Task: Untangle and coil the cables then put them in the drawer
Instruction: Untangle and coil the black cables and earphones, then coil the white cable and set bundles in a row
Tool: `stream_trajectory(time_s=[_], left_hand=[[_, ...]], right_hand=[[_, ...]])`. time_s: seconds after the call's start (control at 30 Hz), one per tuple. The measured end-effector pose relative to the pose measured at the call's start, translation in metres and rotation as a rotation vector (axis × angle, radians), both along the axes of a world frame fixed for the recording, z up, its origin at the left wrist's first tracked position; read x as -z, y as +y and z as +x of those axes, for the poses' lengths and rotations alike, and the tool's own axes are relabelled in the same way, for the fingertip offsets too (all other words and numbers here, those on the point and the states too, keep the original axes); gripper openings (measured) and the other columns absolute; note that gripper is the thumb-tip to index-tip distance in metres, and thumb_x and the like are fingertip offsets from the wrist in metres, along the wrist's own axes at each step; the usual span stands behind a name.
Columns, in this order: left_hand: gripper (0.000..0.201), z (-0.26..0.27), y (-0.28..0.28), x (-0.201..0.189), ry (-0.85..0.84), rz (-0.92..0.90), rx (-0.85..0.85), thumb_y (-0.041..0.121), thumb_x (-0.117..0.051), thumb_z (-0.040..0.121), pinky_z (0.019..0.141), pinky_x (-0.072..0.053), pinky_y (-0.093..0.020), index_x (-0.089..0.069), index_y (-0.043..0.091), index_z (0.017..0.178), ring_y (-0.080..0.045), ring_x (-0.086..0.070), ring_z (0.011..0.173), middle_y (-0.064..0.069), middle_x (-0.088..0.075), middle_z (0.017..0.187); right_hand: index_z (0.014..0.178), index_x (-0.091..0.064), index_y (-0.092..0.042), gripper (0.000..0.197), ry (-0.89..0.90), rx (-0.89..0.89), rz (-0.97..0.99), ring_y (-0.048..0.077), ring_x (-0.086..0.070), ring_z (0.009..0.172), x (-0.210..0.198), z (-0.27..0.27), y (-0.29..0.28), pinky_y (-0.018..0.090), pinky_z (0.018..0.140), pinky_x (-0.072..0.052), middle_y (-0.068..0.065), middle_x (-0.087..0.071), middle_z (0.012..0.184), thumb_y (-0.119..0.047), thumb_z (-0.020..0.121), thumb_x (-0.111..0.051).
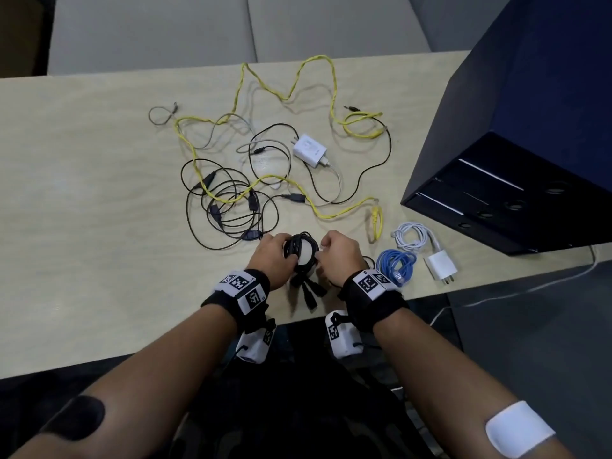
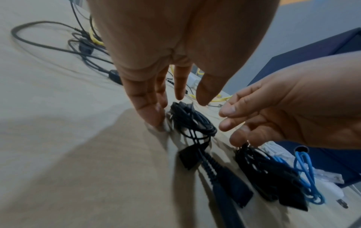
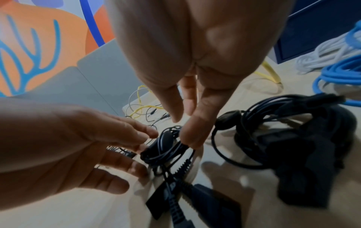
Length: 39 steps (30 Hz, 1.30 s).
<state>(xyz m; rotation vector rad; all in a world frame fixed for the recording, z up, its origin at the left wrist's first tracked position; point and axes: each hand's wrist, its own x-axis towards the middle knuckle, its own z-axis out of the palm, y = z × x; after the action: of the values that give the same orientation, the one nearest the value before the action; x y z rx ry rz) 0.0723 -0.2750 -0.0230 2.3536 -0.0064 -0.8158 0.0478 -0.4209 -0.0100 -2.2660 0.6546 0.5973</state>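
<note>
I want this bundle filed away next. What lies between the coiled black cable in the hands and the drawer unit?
On the table between the coiled black cable and the drawer unit lie the blue cable coil, the white cable coil and a white charger. Its drawers look shut, so one needs opening first.

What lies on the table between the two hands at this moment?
A coiled black cable bundle sits between the left hand and the right hand, its plugs trailing toward the table edge; clearest in the head view.
</note>
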Motion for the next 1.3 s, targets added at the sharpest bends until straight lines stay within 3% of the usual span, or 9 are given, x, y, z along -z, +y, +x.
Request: stream_trajectory(time_s=[0.17,0.27,0.37,0.47,0.6,0.87,1.0,1.17,1.3], left_hand=[[0.045,0.003,0.005,-0.028,0.049,0.025,0.043,0.027,-0.057,0.09,0.096,-0.042,-0.028,-0.05,0.017,0.133,-0.024,-0.053,0.116,-0.007,-0.054,0.129],[0.04,0.012,0.012,-0.056,0.027,-0.012,0.042,0.03,-0.055,0.093,0.084,-0.041,-0.023,-0.053,0.019,0.131,-0.017,-0.058,0.1,0.0,-0.063,0.11],[0.03,0.023,0.023,-0.079,-0.056,-0.124,-0.074,0.027,-0.056,0.092,0.082,-0.051,-0.032,-0.059,0.018,0.121,-0.022,-0.063,0.086,0.002,-0.066,0.092],[0.018,0.036,0.032,-0.096,-0.148,-0.241,-0.218,0.021,-0.057,0.091,0.078,-0.056,-0.038,-0.062,0.02,0.108,-0.024,-0.066,0.08,-0.001,-0.067,0.088],[0.013,0.057,0.04,-0.113,-0.252,-0.297,-0.325,0.019,-0.058,0.09,0.077,-0.052,-0.033,-0.063,0.022,0.102,-0.019,-0.067,0.081,-0.001,-0.07,0.085],[0.012,0.119,0.053,-0.116,-0.276,-0.335,-0.334,0.02,-0.057,0.091,0.074,-0.055,-0.037,-0.063,0.024,0.1,-0.019,-0.067,0.084,0.002,-0.066,0.084],[0.013,0.145,0.055,-0.1,-0.248,-0.304,-0.266,0.021,-0.057,0.09,0.076,-0.053,-0.033,-0.063,0.027,0.098,-0.022,-0.066,0.09,0.0,-0.067,0.093],[0.028,0.166,0.048,-0.079,-0.162,-0.24,-0.209,0.02,-0.054,0.091,0.071,-0.043,-0.022,-0.061,0.022,0.118,-0.019,-0.06,0.079,0.0,-0.061,0.108],[0.035,0.175,0.042,-0.062,-0.132,-0.213,-0.153,0.018,-0.054,0.09,0.08,-0.04,-0.022,-0.058,0.022,0.125,-0.027,-0.059,0.105,-0.007,-0.057,0.127]], right_hand=[[0.079,-0.056,-0.02,0.006,-0.072,-0.026,0.063,0.027,-0.062,0.08,-0.011,0.01,-0.009,0.033,0.071,-0.053,0.007,-0.064,0.093,-0.02,0.084,-0.06],[0.074,-0.056,-0.022,0.011,-0.129,-0.081,0.08,0.025,-0.063,0.081,-0.023,0.025,-0.017,0.032,0.075,-0.053,0.004,-0.065,0.088,-0.021,0.083,-0.062],[0.073,-0.057,-0.021,0.012,-0.185,-0.135,0.095,0.026,-0.065,0.079,-0.036,0.044,-0.023,0.032,0.072,-0.053,0.004,-0.066,0.083,-0.021,0.083,-0.063],[0.077,-0.06,-0.02,0.008,-0.23,-0.186,0.087,0.026,-0.064,0.082,-0.051,0.065,-0.028,0.031,0.074,-0.051,0.004,-0.067,0.084,-0.021,0.083,-0.064],[0.08,-0.062,-0.02,0.005,-0.262,-0.21,0.089,0.026,-0.065,0.084,-0.065,0.091,-0.032,0.037,0.079,-0.054,0.004,-0.068,0.088,-0.023,0.082,-0.065],[0.074,-0.056,-0.023,0.012,-0.271,-0.156,0.057,0.027,-0.066,0.083,-0.075,0.151,-0.032,0.037,0.078,-0.054,0.007,-0.069,0.087,-0.021,0.078,-0.067],[0.087,-0.059,-0.017,0.01,-0.225,-0.142,-0.037,0.023,-0.06,0.089,-0.071,0.175,-0.031,0.027,0.07,-0.044,0.004,-0.064,0.096,-0.019,0.08,-0.066],[0.121,-0.054,-0.013,0.048,-0.047,-0.143,-0.154,0.027,-0.056,0.106,-0.046,0.191,-0.03,0.03,0.08,-0.045,0.01,-0.06,0.12,-0.022,0.078,-0.073],[0.134,-0.042,-0.012,0.069,0.043,-0.164,-0.262,0.036,-0.049,0.12,-0.026,0.193,-0.025,0.042,0.094,-0.046,0.017,-0.05,0.131,-0.025,0.077,-0.076]])
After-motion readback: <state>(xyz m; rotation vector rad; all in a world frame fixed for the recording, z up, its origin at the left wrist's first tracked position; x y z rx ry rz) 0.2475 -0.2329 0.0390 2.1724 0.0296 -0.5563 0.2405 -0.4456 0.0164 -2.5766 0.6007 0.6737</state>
